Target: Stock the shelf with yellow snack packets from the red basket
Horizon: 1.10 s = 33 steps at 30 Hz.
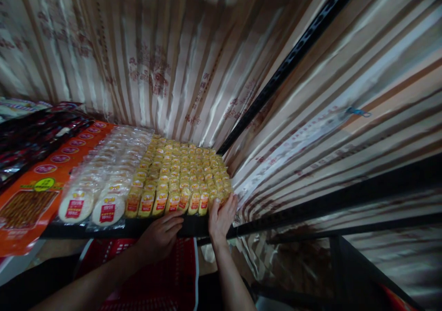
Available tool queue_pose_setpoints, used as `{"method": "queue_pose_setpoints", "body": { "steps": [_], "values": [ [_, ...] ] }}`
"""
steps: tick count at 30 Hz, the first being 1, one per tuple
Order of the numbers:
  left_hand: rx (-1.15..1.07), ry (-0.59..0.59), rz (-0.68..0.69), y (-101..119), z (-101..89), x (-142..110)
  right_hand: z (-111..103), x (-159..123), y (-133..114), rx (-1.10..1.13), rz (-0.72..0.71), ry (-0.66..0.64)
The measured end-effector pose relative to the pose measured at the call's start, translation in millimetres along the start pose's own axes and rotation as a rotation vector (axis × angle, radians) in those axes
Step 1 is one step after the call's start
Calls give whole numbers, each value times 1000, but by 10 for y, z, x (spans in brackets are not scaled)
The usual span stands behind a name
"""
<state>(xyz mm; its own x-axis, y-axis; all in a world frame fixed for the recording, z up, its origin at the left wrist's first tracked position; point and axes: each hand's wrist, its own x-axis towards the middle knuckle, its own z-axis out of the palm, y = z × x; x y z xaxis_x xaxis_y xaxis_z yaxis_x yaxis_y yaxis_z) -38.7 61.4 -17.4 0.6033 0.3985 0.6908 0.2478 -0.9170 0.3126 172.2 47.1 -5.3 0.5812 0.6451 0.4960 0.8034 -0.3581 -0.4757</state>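
Note:
Several rows of small yellow wrapped snack packets [179,175] with red labels stand close together on a dark shelf [196,227]. At the front edge of these rows, my left hand [161,234] lies with its fingers stretched to the right, the fingertips at the bottom of the front packets. My right hand [222,215] is against the right front corner of the group, its thumb in front and its fingers along the side. Neither hand has a packet lifted. Left of the yellow packets are two rows of round white rice crackers [108,207] in clear wrappers.
Orange snack bags [44,182] and dark bags [31,138] lie farther left on the shelf. A red basket [186,274] sits below. Pleated printed curtain [179,58] hangs behind, and a black post [286,65] rises at the corner.

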Motion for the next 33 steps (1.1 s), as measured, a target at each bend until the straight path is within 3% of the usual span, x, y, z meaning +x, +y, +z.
{"method": "queue_pose_setpoints", "body": {
  "steps": [12,18,25,33],
  "values": [
    [30,-52,-18,36,-53,53,216,87,35,62,75,20],
    [88,-36,7,60,-69,53,208,119,4,118,70,58],
    [127,12,-75,23,1,61,172,122,-71,140,115,54],
    [62,7,-15,8,-15,66,184,126,-124,153,164,70]
  ]
}}
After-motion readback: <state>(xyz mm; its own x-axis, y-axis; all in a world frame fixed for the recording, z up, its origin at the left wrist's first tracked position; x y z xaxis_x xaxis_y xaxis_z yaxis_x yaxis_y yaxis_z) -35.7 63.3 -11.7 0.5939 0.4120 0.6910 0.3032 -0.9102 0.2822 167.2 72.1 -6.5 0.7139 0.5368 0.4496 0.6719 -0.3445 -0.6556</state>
